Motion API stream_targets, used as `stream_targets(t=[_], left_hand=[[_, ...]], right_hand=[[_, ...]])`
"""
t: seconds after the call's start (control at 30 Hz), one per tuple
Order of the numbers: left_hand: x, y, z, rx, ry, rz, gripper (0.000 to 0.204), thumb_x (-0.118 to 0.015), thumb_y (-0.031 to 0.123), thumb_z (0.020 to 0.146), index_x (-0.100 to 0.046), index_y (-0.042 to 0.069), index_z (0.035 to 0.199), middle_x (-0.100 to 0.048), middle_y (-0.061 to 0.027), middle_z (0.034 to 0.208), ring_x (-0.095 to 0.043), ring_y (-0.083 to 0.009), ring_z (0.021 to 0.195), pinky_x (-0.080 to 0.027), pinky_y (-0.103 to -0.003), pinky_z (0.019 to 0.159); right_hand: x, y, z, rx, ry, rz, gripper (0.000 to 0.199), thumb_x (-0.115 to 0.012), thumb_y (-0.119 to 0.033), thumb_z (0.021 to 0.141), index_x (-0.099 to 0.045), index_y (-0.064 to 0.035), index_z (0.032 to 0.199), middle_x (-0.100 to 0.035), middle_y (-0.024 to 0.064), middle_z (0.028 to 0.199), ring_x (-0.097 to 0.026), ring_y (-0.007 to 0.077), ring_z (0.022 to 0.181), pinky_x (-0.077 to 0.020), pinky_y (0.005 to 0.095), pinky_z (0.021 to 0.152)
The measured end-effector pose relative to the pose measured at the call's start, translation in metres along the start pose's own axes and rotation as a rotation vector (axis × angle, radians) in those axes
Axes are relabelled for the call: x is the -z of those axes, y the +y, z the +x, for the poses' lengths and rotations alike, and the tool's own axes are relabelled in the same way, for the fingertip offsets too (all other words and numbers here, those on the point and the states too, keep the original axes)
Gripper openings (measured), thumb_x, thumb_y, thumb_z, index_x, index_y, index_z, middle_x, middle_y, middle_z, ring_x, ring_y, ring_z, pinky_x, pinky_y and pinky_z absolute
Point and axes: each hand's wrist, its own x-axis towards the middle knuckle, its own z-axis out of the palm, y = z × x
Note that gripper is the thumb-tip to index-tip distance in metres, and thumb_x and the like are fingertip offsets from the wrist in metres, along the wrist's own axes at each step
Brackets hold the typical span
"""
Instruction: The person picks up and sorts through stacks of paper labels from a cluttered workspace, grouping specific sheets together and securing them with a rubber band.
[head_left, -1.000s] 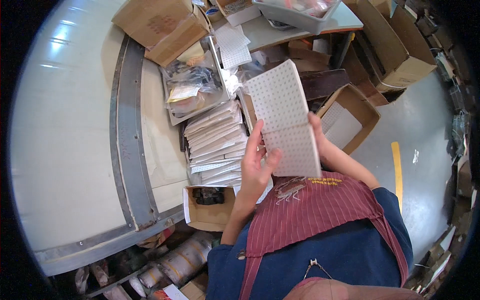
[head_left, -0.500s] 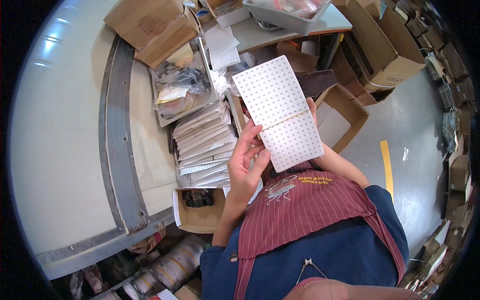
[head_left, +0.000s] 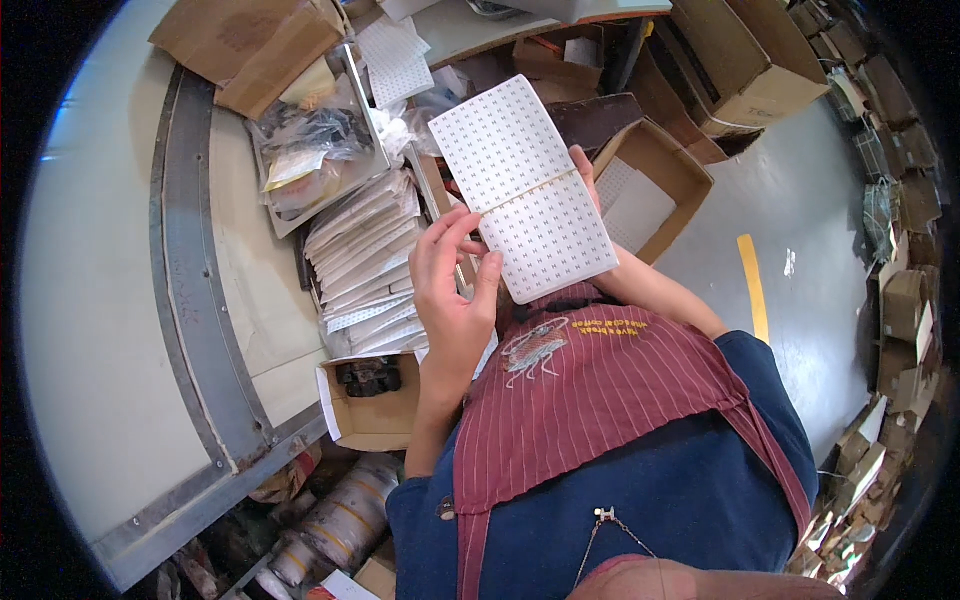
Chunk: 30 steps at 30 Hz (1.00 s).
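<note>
A stack of white cards (head_left: pixel 550 245) printed with small dark marks is held in front of my chest, tilted. A thin tan elastic band (head_left: pixel 530 195) crosses its middle. My right hand (head_left: pixel 584 172) grips the stack from its right side; a fingertip shows at the edge, and the rest is hidden beneath. At the left edge is my left hand (head_left: pixel 450 285), its fingers bent and apart, with the fingertips by the band's end and the thumb by the stack's lower half. Whether those fingertips press on the band cannot be made out.
Piled white paper packets (head_left: pixel 362 255) lie left of my hands, below a tray (head_left: pixel 379 150) of plastic bags. A small carton (head_left: pixel 375 425) holds black items. Beyond my right hand stands an open cardboard box (head_left: pixel 690 190) with patterned sheets; larger boxes (head_left: pixel 765 95) stand farther right.
The whole view has shifted, so the surroundings and the card stack appear farther left and higher. My left fingertips have drawn slightly back toward the stack's left edge.
</note>
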Motion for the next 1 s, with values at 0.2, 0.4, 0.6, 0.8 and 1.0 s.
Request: stream_targets(t=[0.2,0.4,0.6,0.8,1.0], left_hand=[[-0.021,0.004,-0.001,-0.042,-0.075,0.033,0.035,-0.079,0.014,0.082,-0.066,0.004,0.113,-0.061,-0.0079,0.111,-0.058,-0.0188,0.095,-0.047,-0.031,0.081],[-0.039,0.01,-0.003,0.097,-0.214,-0.095,0.052,-0.09,0.038,0.07,-0.062,0.003,0.097,-0.059,-0.009,0.093,-0.058,-0.0271,0.088,-0.049,-0.038,0.076],[-0.04,0.002,-0.001,0.099,-0.255,-0.062,0.043,-0.086,0.032,0.076,-0.062,0.002,0.093,-0.062,-0.0099,0.089,-0.062,-0.0256,0.088,-0.052,-0.036,0.075],[-0.029,0.001,0.006,0.367,-0.318,-0.341,0.034,-0.08,0.026,0.086,-0.064,0.0,0.101,-0.068,-0.0063,0.096,-0.064,-0.0136,0.084,-0.051,-0.029,0.076],[-0.021,-0.001,0.011,0.397,-0.333,-0.279,0.033,-0.08,0.026,0.086,-0.067,0.0,0.102,-0.069,-0.004,0.09,-0.064,-0.012,0.083,-0.05,-0.026,0.076]], right_hand=[[-0.029,0.012,-0.012,-0.111,-0.024,-0.227,0.095,-0.044,-0.074,0.089,-0.033,-0.0056,0.154,-0.049,0.0247,0.143,-0.057,0.0373,0.122,-0.0461,0.0501,0.104],[-0.035,0.023,-0.02,-0.162,0.178,-0.506,0.091,-0.043,-0.076,0.089,-0.046,-0.0046,0.145,-0.06,0.0138,0.124,-0.06,0.0222,0.097,-0.0488,0.0333,0.081],[-0.022,0.025,-0.019,-0.208,0.212,-0.555,0.081,-0.046,-0.071,0.091,-0.054,-0.004,0.136,-0.062,0.0076,0.109,-0.058,0.0165,0.085,-0.0476,0.0298,0.071],[-0.032,0.018,-0.019,-0.245,0.28,-0.359,0.082,-0.047,-0.067,0.092,-0.048,-0.0008,0.14,-0.062,0.0188,0.118,-0.065,0.0289,0.1,-0.0537,0.0402,0.092],[-0.025,0.019,-0.015,-0.171,0.273,-0.321,0.083,-0.051,-0.065,0.092,-0.045,-0.0009,0.144,-0.06,0.0206,0.125,-0.064,0.0307,0.107,-0.0525,0.043,0.096]])
